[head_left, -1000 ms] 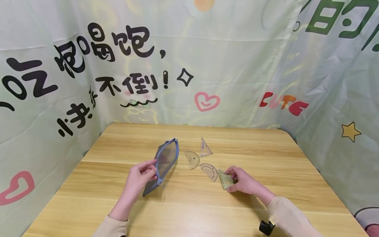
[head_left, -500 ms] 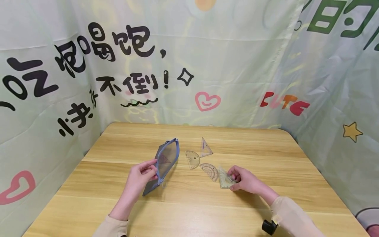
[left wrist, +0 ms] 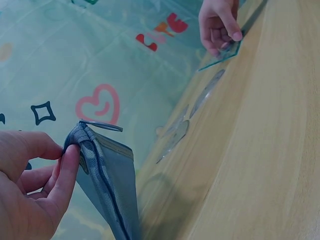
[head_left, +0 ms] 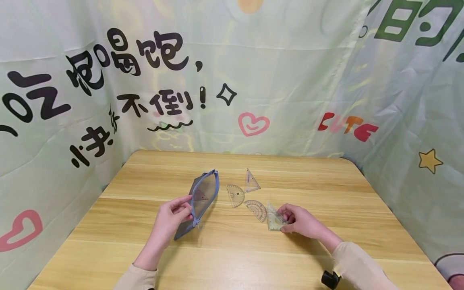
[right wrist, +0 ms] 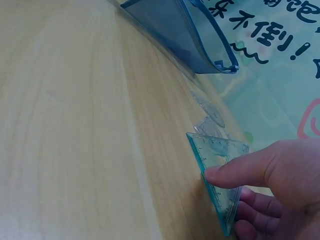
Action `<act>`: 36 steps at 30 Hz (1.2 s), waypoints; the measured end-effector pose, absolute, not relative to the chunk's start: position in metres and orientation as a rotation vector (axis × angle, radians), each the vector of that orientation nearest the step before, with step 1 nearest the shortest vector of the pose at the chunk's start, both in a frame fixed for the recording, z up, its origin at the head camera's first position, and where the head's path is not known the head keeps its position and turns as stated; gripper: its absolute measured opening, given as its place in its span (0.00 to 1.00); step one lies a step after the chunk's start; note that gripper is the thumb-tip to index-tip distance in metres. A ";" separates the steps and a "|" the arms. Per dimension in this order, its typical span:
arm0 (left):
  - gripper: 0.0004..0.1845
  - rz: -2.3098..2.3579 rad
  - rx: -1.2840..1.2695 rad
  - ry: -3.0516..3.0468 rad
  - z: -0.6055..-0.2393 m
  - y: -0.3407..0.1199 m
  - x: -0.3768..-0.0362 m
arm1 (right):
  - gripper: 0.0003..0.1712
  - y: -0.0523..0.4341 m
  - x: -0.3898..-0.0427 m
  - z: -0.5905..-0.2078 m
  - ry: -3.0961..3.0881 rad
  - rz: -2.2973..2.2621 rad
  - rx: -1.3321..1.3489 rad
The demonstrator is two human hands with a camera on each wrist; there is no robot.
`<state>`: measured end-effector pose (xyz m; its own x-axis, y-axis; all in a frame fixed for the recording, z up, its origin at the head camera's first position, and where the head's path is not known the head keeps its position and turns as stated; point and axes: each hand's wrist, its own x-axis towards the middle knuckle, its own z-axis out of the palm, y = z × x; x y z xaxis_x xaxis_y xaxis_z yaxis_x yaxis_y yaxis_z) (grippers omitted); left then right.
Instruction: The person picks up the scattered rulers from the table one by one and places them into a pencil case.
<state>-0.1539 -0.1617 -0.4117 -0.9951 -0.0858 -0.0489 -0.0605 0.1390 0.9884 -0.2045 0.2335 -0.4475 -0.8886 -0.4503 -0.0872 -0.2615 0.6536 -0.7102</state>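
My left hand [head_left: 173, 213] pinches the rim of a blue zip pouch [left wrist: 117, 170] between thumb and fingers. The pouch stands on edge, its unzipped mouth gaping toward the right, and a purplish triangular shape [head_left: 201, 195] shows within it. Across the table, my right hand [head_left: 300, 221] grips a clear green-tinted set square [right wrist: 212, 150], thumb on its face and fingers behind. In the head view that set square is tilted up close over the wood, and the fingers cover its right side. Just left of it lies a clear protractor [head_left: 256, 210].
A second protractor [head_left: 236, 196] lies farther back, near the pouch's mouth. Behind it rests another small set square [head_left: 251, 183]. A small black block [head_left: 330, 279] is beside the right sleeve. Printed cloth [head_left: 290, 80] walls the wooden table [head_left: 232, 257] at the back and sides.
The right hand has shifted slightly right and turned the set square, so its lower edge lies more level in the head view. The left hand and pouch have stayed in place.
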 end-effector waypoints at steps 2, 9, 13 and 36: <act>0.21 -2.046 0.156 -2.353 -0.412 -0.162 -0.154 | 0.25 0.234 -0.204 -0.447 2.627 -1.066 -0.593; 0.21 -2.034 0.167 -2.355 -0.410 -0.162 -0.154 | 0.23 0.234 -0.203 -0.446 2.617 -1.104 -0.632; 0.21 -2.029 0.166 -2.360 -0.410 -0.162 -0.153 | 0.23 0.234 -0.204 -0.446 2.599 -1.122 -0.643; 0.21 -2.028 0.165 -2.366 -0.411 -0.163 -0.154 | 0.19 0.230 -0.208 -0.445 2.582 -1.210 -0.606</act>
